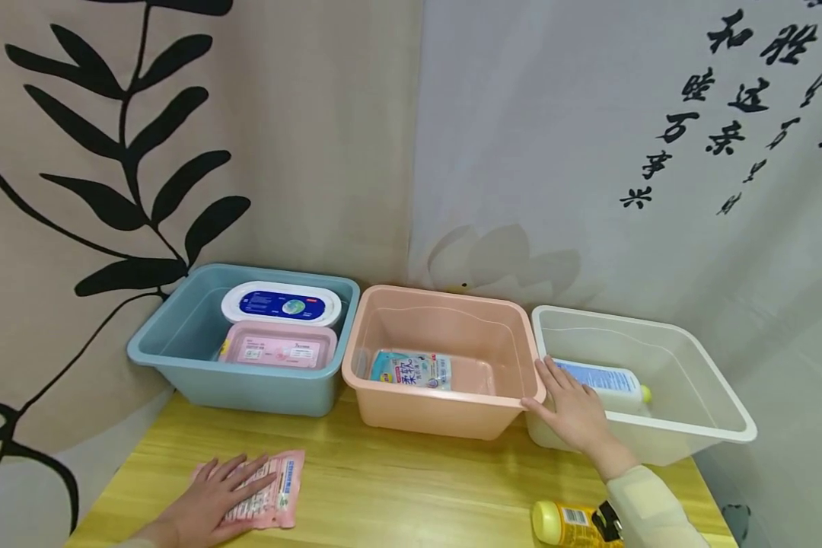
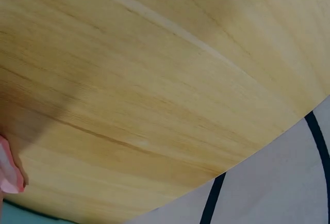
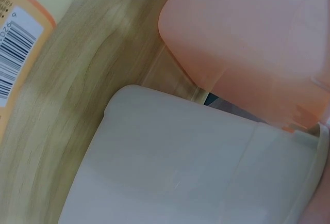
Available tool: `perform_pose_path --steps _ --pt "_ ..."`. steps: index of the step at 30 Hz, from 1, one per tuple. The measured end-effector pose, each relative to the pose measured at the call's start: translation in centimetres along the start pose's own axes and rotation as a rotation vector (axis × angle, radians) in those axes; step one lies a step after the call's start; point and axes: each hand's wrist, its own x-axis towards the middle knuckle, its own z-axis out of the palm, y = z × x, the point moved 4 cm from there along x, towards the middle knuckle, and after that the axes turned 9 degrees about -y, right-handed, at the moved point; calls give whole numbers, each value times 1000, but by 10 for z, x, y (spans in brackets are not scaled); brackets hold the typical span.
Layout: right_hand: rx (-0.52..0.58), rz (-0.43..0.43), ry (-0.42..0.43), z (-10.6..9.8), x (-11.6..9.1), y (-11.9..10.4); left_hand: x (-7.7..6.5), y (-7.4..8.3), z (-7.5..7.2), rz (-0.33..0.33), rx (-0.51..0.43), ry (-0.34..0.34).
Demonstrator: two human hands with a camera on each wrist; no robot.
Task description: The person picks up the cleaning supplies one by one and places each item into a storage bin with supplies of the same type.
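Observation:
My left hand (image 1: pixel 208 502) lies with spread fingers on a pink soft packet (image 1: pixel 288 487) on the table; the packet's corner (image 2: pixel 9 170) shows in the left wrist view. My right hand (image 1: pixel 578 418) rests, fingers extended, where the rims of the peach bin (image 1: pixel 431 417) and the white bin (image 1: pixel 699 428) meet. In the peach bin lies a blue-and-white packet (image 1: pixel 411 370). A white bottle (image 1: pixel 606 384) with a blue label and yellow-green cap lies in the white bin. Below my right forearm, a yellow bottle (image 1: pixel 571 524) lies on its side, partly hidden by the sleeve.
A blue bin (image 1: pixel 246 387) stands at the left, holding a white oval-lidded box (image 1: pixel 281 303) and a pink box (image 1: pixel 278 346). The three bins stand in a row along the back of the wooden table (image 1: pixel 397 487). A printed curtain (image 1: pixel 329 152) hangs behind them.

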Motion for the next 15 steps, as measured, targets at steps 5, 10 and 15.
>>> perform_pose_path --steps 5,10,15 --pt "-1 -1 -3 0 1 -1 -1 0 -1 24 68 19" --pt "2 1 -7 0 0 -2 0 0 -4 44 113 42" --pt "3 6 -3 -1 0 -1 3 -1 -6 0 122 5"
